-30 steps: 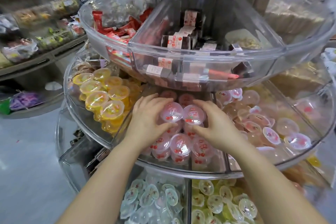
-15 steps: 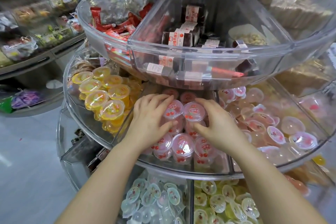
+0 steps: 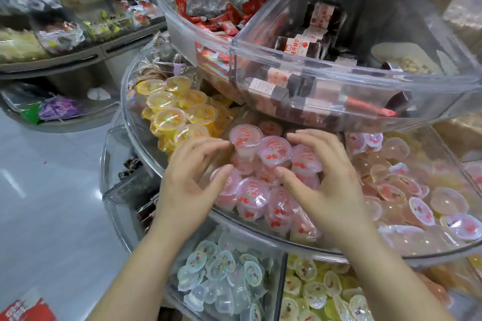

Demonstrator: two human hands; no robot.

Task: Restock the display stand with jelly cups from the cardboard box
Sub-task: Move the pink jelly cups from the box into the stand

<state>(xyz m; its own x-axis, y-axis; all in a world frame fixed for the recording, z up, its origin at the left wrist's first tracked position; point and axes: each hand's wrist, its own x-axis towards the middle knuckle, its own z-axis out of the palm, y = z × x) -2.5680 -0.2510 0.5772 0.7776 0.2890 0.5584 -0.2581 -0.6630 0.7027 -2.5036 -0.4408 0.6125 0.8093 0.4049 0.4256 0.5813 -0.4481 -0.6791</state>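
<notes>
Pink cherry jelly cups (image 3: 273, 150) are stacked in the middle compartment of the clear round display stand (image 3: 260, 229). My left hand (image 3: 193, 177) hovers at the pile's left side, fingers spread and curled, its thumb by a lower cup (image 3: 251, 197). My right hand (image 3: 323, 180) is over the pile's right side, fingers apart, with the thumb near the centre cups. Neither hand grips a cup. The cardboard box is out of sight.
Yellow jelly cups (image 3: 169, 112) fill the compartment to the left, pale pink ones (image 3: 407, 190) the one to the right. The upper tier (image 3: 339, 70) with wrapped sweets overhangs the pile. Clear (image 3: 221, 276) and yellow cups (image 3: 320, 292) lie in the bottom tier. Shelves (image 3: 65, 34) stand at left.
Both hands have come off the top cups and drawn back and apart, fingers opening. The view has shifted right and nearer the stand.
</notes>
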